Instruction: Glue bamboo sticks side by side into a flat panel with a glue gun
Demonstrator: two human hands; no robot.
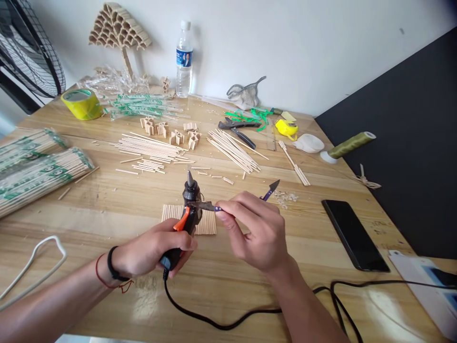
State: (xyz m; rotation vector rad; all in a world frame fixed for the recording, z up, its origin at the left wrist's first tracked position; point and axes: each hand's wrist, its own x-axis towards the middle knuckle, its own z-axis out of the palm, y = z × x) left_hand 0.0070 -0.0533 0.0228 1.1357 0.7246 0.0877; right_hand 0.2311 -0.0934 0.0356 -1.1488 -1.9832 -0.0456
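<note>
My left hand (162, 245) is wrapped round the handle of a black hot glue gun (193, 193) with an orange trigger, its nozzle pointing away from me. Between the thumb and fingers of my right hand (259, 228) is a slim purple-handled craft knife (268, 190) with a dark pointed blade at each end. One blade lies against or just over the glue gun's body behind the nozzle; I cannot tell whether they touch. Beneath the gun, partly covered by it, a flat panel of short wooden sticks (209, 224) rests on the wooden table (117, 309).
Loose sticks (152, 147), star-shaped stick pieces (176, 138) and pliers (243, 136) lie beyond my hands. Packed sticks (39, 176) and yellow tape (82, 105) are left; a phone (353, 236) is right. The gun's black cord (221, 326) crosses in front. A bottle (183, 66) stands at the back.
</note>
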